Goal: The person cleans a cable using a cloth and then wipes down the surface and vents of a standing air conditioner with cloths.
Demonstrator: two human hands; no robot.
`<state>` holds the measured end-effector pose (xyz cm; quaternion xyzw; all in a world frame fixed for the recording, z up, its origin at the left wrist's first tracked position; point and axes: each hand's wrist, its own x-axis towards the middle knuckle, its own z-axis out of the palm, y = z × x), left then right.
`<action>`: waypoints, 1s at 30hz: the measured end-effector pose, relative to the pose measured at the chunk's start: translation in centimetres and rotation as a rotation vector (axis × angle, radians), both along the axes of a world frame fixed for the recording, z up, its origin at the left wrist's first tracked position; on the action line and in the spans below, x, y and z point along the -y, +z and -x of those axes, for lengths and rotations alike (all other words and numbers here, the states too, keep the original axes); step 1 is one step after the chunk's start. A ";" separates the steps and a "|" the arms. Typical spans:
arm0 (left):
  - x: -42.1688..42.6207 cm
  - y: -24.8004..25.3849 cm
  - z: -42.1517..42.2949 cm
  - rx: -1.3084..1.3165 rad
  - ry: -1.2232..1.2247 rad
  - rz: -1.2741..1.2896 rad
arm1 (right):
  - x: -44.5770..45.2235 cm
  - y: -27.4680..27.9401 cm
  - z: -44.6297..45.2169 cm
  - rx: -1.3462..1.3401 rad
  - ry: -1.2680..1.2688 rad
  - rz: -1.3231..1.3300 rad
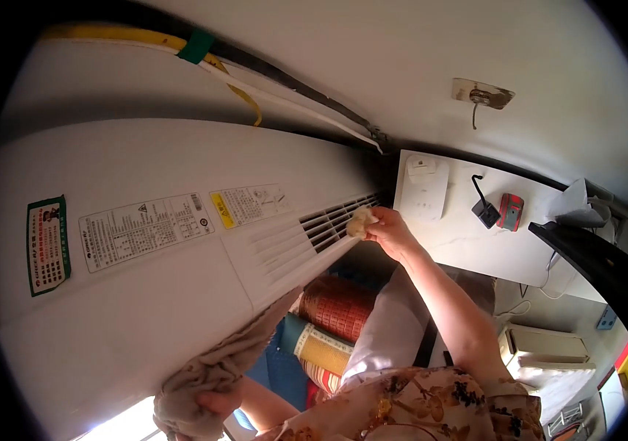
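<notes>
A tall white air conditioner point(182, 162) with printed labels fills the left and middle of the head view. My right hand point(391, 234) is closed on a small, crumpled, cream-coloured cloth point(359, 222). That cloth is at the dark slats of the air vent point(327, 226), by their right end. Lower down, my left hand point(222, 400) is closed on a bunched grey-brown cloth point(215, 364), part of which lies along the unit's near edge. Folds of the cloth hide some of the left fingers.
Beyond the vent, a white tabletop point(461, 242) carries a white device point(426, 187), a black adapter point(485, 213) and a red-and-black battery point(511, 212). Cables point(284, 92) run along the wall. Below are rolled mats point(334, 309) and a cream box point(545, 345).
</notes>
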<state>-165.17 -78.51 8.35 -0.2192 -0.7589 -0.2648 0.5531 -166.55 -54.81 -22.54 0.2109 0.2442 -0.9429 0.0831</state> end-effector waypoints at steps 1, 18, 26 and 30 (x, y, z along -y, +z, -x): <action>0.6 0.1 0.0 -0.008 -0.010 0.055 | -0.3 0.2 -0.2 -0.007 -0.024 0.081; 1.9 0.1 0.2 -0.045 -0.059 0.143 | -1.1 3.3 0.6 -0.293 0.230 -0.522; 1.6 -0.1 0.4 -0.119 -0.022 0.117 | 0.9 5.4 2.0 -0.436 -0.003 -0.843; 4.0 -0.2 -0.7 -0.039 0.007 0.233 | 0.7 7.5 2.1 -0.503 0.011 -0.816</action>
